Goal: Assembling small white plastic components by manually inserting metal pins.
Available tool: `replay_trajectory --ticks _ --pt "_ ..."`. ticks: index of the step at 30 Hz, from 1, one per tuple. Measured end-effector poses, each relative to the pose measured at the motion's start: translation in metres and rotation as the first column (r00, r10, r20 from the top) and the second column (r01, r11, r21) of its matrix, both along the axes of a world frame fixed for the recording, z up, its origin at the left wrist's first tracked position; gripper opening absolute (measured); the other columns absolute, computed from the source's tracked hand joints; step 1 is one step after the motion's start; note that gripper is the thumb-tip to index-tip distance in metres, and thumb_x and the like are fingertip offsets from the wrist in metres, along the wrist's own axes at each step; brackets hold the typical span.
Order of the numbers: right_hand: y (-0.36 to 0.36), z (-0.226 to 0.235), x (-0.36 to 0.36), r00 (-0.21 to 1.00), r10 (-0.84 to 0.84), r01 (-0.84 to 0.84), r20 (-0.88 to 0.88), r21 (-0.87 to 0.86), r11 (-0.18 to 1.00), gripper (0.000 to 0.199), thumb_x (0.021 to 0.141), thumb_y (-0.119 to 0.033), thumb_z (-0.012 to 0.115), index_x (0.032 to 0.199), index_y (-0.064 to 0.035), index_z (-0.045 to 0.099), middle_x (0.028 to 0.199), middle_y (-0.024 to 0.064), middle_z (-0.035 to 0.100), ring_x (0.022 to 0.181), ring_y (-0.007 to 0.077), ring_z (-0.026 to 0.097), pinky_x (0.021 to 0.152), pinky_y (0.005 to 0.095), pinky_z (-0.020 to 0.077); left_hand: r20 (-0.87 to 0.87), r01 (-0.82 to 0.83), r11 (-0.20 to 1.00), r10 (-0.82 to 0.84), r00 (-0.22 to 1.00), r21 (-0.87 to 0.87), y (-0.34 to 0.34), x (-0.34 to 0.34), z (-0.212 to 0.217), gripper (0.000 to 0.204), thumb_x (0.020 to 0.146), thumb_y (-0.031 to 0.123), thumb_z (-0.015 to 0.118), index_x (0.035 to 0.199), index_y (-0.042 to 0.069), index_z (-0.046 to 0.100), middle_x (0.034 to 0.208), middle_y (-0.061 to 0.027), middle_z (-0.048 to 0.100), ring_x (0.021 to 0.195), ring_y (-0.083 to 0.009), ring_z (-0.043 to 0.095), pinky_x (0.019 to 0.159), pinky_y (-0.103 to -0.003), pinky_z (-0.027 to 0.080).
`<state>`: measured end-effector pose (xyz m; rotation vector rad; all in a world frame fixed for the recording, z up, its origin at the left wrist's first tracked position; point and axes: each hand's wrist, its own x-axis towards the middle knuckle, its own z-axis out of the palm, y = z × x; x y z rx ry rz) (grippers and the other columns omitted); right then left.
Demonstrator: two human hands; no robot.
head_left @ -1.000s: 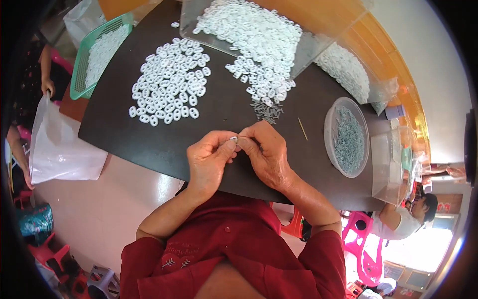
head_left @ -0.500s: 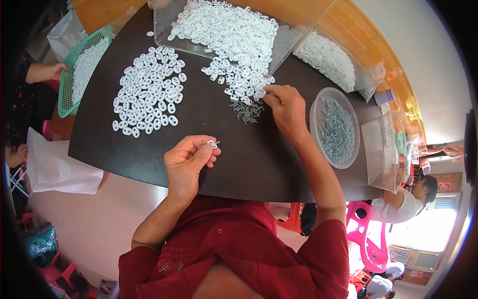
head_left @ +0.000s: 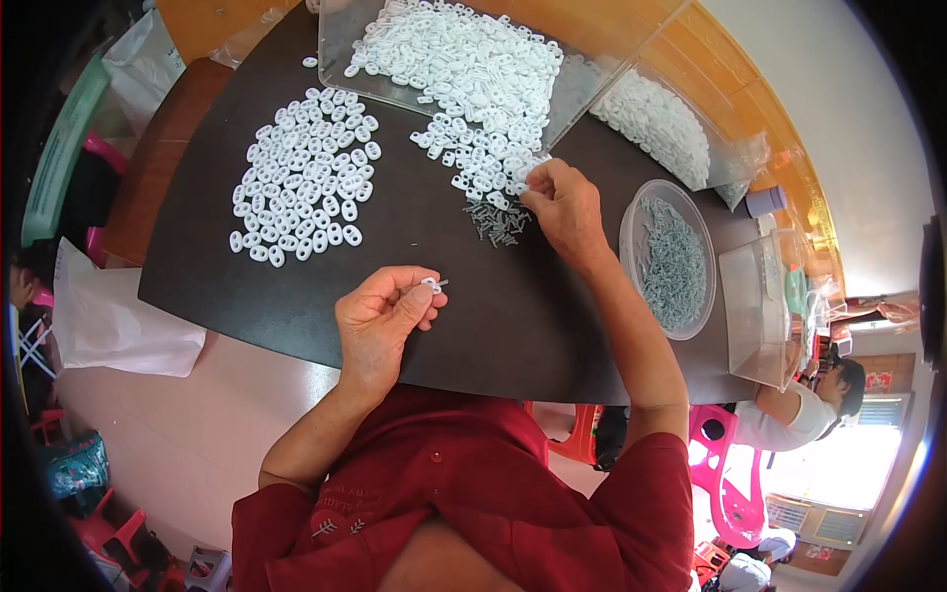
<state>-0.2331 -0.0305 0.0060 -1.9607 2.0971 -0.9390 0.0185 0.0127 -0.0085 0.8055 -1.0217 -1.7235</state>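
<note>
My left hand [head_left: 375, 321] is closed in a pinch over the table's near edge. Between its thumb and fingertips sits a small white plastic piece [head_left: 430, 285] with a grey screw [head_left: 443, 283] sticking out to the right. Farther off, my right hand [head_left: 570, 209] has thumb and forefinger pressed together at the right edge of a spill of white two-holed pieces [head_left: 480, 158]; what lies between those fingertips is hidden. Close beside it is a little heap of grey screws [head_left: 499, 225]. To the left spreads a group of white oval two-holed pieces [head_left: 306, 183].
A clear bin [head_left: 340, 74] of white pieces lies at the back of the dark table [head_left: 237, 316]. Right of my arm stand a round tub [head_left: 625, 237] of screws and a clear box [head_left: 755, 335]. A white bag [head_left: 123, 321] and green basket [head_left: 67, 148] are left.
The green basket at the left has swung up onto its side and moved left, away from the table. The view has shifted slightly. My hands keep nearly the same poses.
</note>
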Motion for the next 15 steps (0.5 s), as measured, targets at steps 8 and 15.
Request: replay_trajectory --ticks 8,15 --pt "0.022 0.021 0.018 0.741 0.019 -0.152 0.671 0.141 0.978 0.014 0.075 -0.002 0.066 0.089 0.0015 0.064 0.076 0.0012 0.063 0.070 0.0066 0.055 0.065 0.0222 0.0443 0.001 0.033 0.998 -0.033 0.999 0.048 -0.002 0.003 0.004 0.015 0.088 0.007 0.059 0.098 -0.004 0.062 0.081 -0.0082 0.065 0.069 -0.0088 0.059 0.060 -0.020 0.047" --pt "0.042 0.034 0.046 0.436 -0.082 -0.329 0.896 0.244 0.912 0.016 0.077 -0.004 0.067 0.092 0.0003 0.063 0.081 0.0051 0.064 0.071 0.0097 0.057 0.063 0.0216 0.0429 -0.047 0.013 0.997 -0.010 0.999 0.073 -0.003 -0.006 0.012 0.015 0.087 0.007 0.061 0.096 -0.004 0.062 0.080 -0.0093 0.065 0.067 -0.0097 0.059 0.057 -0.020 0.047"
